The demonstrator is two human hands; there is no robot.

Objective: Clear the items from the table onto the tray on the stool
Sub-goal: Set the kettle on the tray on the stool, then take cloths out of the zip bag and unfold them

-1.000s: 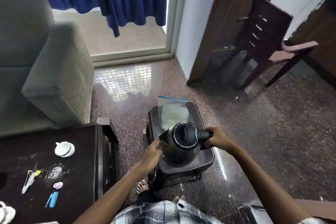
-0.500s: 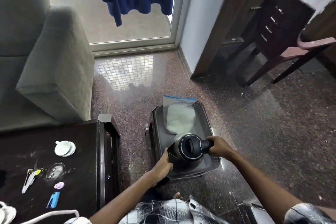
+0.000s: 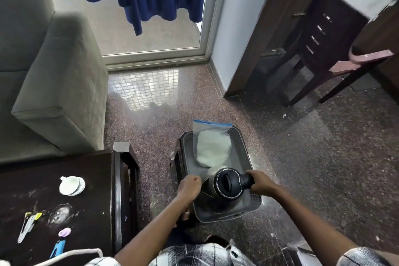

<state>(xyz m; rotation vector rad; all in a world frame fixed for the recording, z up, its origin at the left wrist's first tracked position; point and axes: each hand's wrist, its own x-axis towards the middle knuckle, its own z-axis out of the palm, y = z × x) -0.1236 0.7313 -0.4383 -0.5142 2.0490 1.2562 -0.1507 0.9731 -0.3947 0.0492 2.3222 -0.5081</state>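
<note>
A steel kettle with a black lid (image 3: 226, 184) stands on the grey tray (image 3: 248, 207), which rests on a dark stool (image 3: 176, 164). My right hand (image 3: 260, 182) grips the kettle's black handle. My left hand (image 3: 190, 187) sits just left of the kettle's body with its fingers curled, holding nothing. A clear zip bag of white powder (image 3: 212, 147) lies on the far half of the tray. On the dark table (image 3: 92, 201) at the left remain a white cup on a saucer (image 3: 72, 184), a stapler-like tool (image 3: 28, 225), a small purple piece (image 3: 64, 232) and a blue item (image 3: 57, 248).
A grey sofa arm (image 3: 60, 97) stands behind the table. A wooden chair (image 3: 328, 49) and a door frame (image 3: 259, 34) are at the far right. A white cord (image 3: 71, 255) crosses the table's near edge. Polished stone floor surrounds the stool.
The kettle has come down onto the near half of the tray. My left hand has slipped off its side and curled up. The view has shifted slightly.
</note>
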